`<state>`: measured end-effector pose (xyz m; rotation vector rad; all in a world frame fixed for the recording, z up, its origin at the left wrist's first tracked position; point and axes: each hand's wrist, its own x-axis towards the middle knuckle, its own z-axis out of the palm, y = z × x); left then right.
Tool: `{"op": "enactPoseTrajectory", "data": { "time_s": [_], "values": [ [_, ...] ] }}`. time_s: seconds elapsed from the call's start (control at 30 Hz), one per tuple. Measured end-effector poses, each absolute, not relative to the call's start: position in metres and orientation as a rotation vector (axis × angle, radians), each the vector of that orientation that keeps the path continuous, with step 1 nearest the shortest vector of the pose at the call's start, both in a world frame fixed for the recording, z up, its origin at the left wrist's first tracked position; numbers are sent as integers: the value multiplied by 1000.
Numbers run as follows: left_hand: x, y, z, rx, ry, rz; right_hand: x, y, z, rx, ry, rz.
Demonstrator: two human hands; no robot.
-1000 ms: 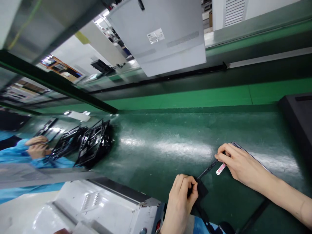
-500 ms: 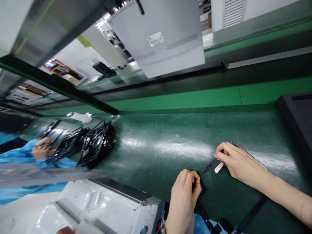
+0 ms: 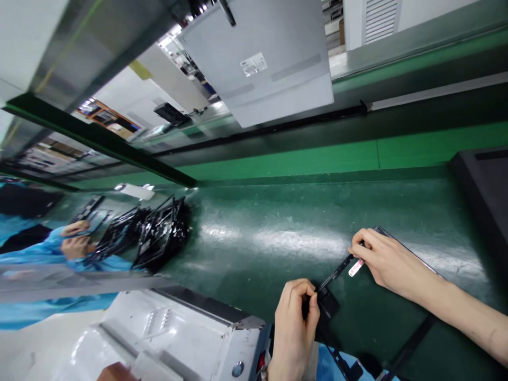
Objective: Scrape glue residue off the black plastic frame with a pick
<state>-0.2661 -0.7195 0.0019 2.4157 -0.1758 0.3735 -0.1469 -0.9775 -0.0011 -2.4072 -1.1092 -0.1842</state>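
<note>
At the bottom edge, a patch of bright blue cloth point(image 3: 327, 360) shows below my left hand point(image 3: 296, 323). That hand's thumb and fingertips are pinched together at the near end of a thin black plastic strip point(image 3: 335, 274); I can't tell exactly what lies between them. A small, dark, squarish piece point(image 3: 328, 302) sits just beside those fingertips. The strip slants away over the dark green glossy worktop point(image 3: 257, 211) to my right hand point(image 3: 381, 256), whose thumb and forefinger are clamped on its far end. My two hands are apart, with the strip between them. A rounded pink-and-white tab point(image 3: 356, 268) pokes out below my right fingers.

To my left stands a scuffed white metal machine point(image 3: 234, 338) with a round silver button point(image 3: 237, 369). A bulky black casing point(image 3: 486, 196) is at the right edge. Farther off on the left, a heap of shiny black frames point(image 3: 162, 233) lies near a co-worker's hands point(image 3: 75, 241), in light blue sleeves. Beyond the worktop hangs a large grey panel point(image 3: 286, 37) with a white label point(image 3: 254, 64).
</note>
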Motion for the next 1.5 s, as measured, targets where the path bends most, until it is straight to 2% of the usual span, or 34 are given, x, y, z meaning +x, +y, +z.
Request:
{"op": "enactPoseTrajectory", "data": {
  "time_s": [0.2, 0.53, 0.87, 1.13, 1.5],
  "values": [
    [-261, -729, -3, 2330, -193, 274, -147, -979, 0, -2416, -1105, -170],
    [-291, -697, 3, 2017, 118, 54, -145, -980, -4, -2395, -1131, -170],
    [-304, -689, 18, 2250, 54, -37, -145, -982, -9, -2386, -1118, -199],
    [-302, -694, 17, 2499, -46, 158, -143, -982, -6, -2363, -1119, -209],
    [-316, -669, 26, 2361, 53, -146, -143, -982, -11, -2390, -1128, -188]
  ]
}}
